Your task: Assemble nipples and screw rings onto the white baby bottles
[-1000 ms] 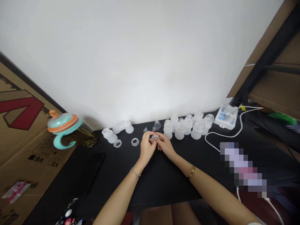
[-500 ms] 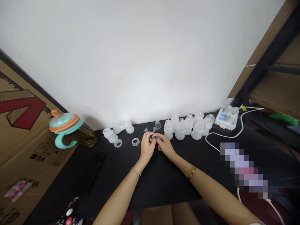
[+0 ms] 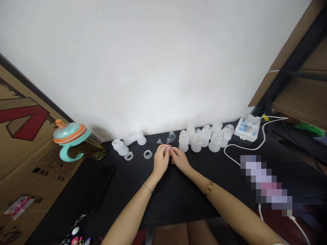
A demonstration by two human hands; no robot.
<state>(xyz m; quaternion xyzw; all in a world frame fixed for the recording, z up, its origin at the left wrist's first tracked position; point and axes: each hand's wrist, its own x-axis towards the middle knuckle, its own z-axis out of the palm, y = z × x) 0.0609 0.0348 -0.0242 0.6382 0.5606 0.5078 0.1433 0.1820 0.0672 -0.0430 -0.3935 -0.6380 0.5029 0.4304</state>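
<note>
My left hand [image 3: 160, 160] and my right hand [image 3: 180, 159] meet at the middle of the black table [image 3: 178, 194], fingers pinched together on a small clear plastic piece [image 3: 168, 148] that is mostly hidden between the fingertips. Just behind the hands lie tiny clear funnel-shaped parts [image 3: 168, 139]. To the right stands a cluster of several translucent white bottles [image 3: 204, 137]. Left of the hands lie two clear rings [image 3: 147, 154] and loose bottle bodies [image 3: 119, 147].
A teal and orange handled cup [image 3: 70, 137] stands at the left by a cardboard box [image 3: 22, 143]. A white device [image 3: 246, 127] with a white cable [image 3: 242, 148] sits at the back right. A dark phone [image 3: 99, 187] lies front left. Wooden shelving [image 3: 296, 81] rises on the right.
The fingers of both hands have closed tighter over the small clear piece, which showed more plainly before. The hands stay in the same spot.
</note>
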